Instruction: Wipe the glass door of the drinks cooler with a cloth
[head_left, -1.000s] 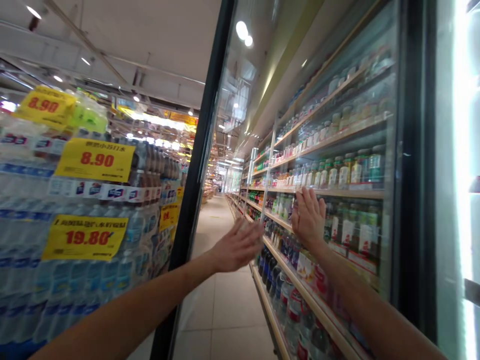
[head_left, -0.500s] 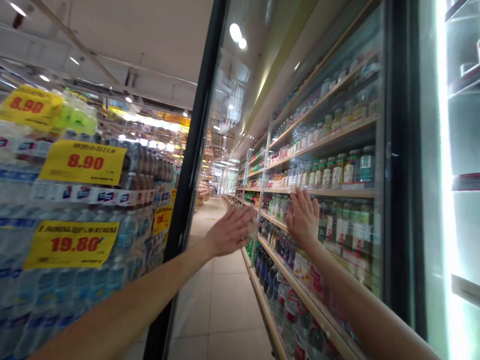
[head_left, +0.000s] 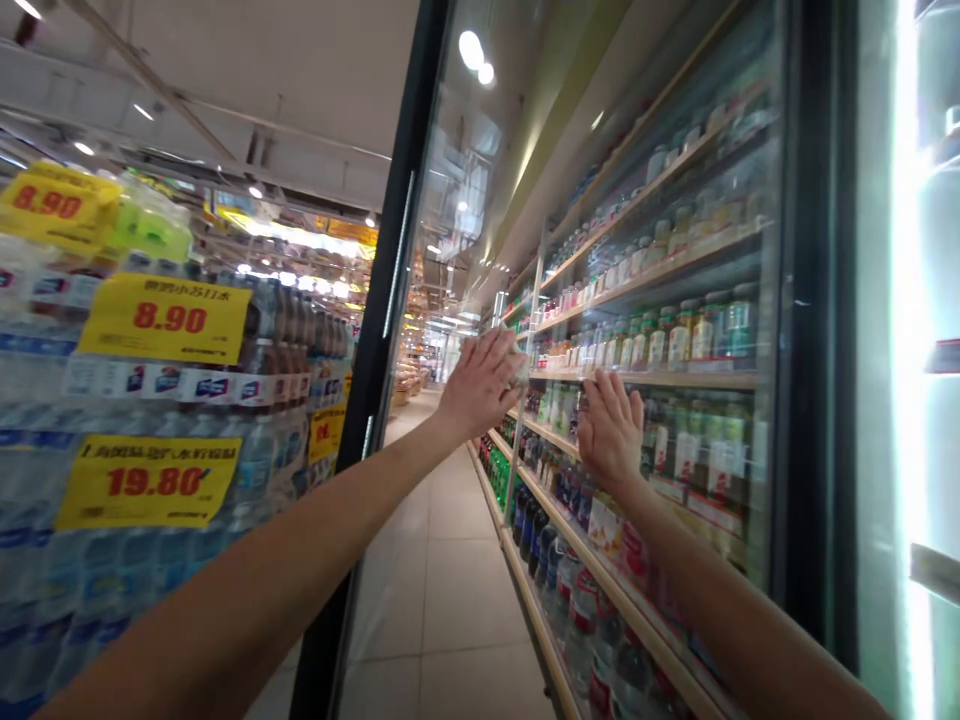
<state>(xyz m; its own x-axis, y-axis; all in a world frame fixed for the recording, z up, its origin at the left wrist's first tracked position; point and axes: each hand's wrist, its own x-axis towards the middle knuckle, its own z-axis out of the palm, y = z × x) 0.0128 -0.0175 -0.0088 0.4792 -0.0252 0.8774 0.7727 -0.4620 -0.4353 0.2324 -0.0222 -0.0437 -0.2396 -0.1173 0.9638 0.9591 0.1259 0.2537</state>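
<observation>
A tall glass door (head_left: 469, 230) in a black frame (head_left: 375, 330) stands in front of me, with drink shelves showing through it. My left hand (head_left: 480, 380) lies spread over a crumpled pale cloth (head_left: 517, 368) against the glass, and only the cloth's edge shows past the fingers. To its right, my right hand (head_left: 611, 425) is raised with fingers stretched upward. It appears to rest on the same pane, and nothing shows in it.
Stacked packs of bottled water (head_left: 142, 570) with yellow price signs (head_left: 150, 482) stand at the left. Bottles (head_left: 679, 335) line the shelves behind the glass. A tiled aisle floor (head_left: 465, 600) runs ahead. At the right edge is a brightly lit cooler (head_left: 911, 400).
My left hand has moved up and slightly right across the glass with the cloth. My right hand has stayed nearly in place. The view has shifted slightly.
</observation>
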